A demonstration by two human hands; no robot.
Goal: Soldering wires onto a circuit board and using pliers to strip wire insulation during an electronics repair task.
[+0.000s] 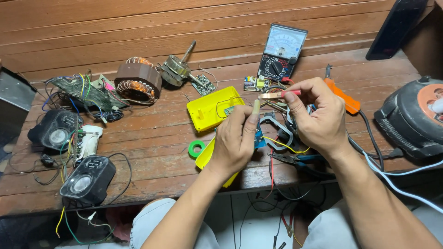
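A small blue circuit board [259,138] is pinched in the closed left hand [235,140], held just above the wooden bench [152,133]. A red-handled probe [279,95] is gripped between thumb and fingers of the right hand [318,115] — its tip is pointed left, above the board. A yellow plastic casing [212,108] lies just behind the left hand, a green tape roll [196,148] beside it — an analogue multimeter [281,51] is propped further back.
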